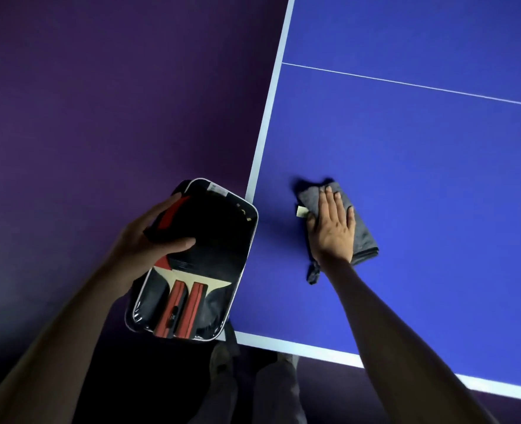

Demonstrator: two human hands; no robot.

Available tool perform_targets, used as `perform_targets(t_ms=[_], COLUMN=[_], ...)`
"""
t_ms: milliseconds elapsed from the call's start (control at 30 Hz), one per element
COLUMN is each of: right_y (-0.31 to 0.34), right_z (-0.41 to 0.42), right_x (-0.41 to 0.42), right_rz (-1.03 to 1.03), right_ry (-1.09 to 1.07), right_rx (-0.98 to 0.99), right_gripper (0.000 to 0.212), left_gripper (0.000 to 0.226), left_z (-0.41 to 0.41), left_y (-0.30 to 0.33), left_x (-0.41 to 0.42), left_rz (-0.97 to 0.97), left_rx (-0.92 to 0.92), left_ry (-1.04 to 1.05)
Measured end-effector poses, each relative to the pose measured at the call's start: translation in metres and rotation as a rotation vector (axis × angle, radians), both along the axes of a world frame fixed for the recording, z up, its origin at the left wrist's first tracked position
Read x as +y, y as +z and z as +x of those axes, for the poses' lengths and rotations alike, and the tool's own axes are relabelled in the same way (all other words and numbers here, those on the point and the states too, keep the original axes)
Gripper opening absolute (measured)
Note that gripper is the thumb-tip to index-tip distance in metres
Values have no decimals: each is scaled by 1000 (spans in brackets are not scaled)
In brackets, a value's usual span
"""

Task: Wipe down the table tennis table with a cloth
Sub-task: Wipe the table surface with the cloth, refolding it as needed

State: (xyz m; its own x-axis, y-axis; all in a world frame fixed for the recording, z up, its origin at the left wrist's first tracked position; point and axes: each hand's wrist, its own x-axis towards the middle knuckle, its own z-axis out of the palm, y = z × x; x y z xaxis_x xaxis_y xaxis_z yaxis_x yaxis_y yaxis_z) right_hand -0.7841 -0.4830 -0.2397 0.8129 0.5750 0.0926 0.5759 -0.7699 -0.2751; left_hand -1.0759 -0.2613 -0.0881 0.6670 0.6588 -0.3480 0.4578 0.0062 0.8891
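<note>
Blue table [421, 154] under wipe near its left corner. Paddle case [198, 258] gripped by left hand [149, 237], overhanging the edge; could slip. Grey cloth [360, 237] pressed by flat right hand [332, 228]; folds could bunch and skip patches.

Worktop [421, 154]: blue table tennis surface, white border lines along the left and near edges, a thin white line crossing it farther back. One folded grey cloth [360, 231] lies flat on it near the near-left corner, a small pale tag at its left side, a loose tail trailing toward the near edge.
</note>
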Motion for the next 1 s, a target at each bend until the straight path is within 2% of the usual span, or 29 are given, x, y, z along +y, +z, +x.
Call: perform_targets(t_ms=[100,233,367,567,767,833,1000], right_y=[0,6,6,6,1,0,-2], right_z=[-36,-140,-219,-174,-88,-66,-87], right_x=[-19,-61,-85,-48,51,78,69], right_rz=[29,75,-5,-71,16,9,55], right_ry=[-2,42,152,222,110,87,113], right_rx=[-24,-3,18,-30,-23,40,21], right_gripper=[61,59,59,62,60,60,60], left_gripper=[87,86,85,87,87,86,87], left_z=[-8,-14,-16,-22,-34,-38,-41], left_y=[8,24,29,22,11,7,10], left_x=[1,-1,-6,10,18,17,15], left_rz=[50,73,72,103,97,113,134], left_rx=[36,49,15,58,19,-1,-32], left_ry=[23,23,-7,36,170,181,180])
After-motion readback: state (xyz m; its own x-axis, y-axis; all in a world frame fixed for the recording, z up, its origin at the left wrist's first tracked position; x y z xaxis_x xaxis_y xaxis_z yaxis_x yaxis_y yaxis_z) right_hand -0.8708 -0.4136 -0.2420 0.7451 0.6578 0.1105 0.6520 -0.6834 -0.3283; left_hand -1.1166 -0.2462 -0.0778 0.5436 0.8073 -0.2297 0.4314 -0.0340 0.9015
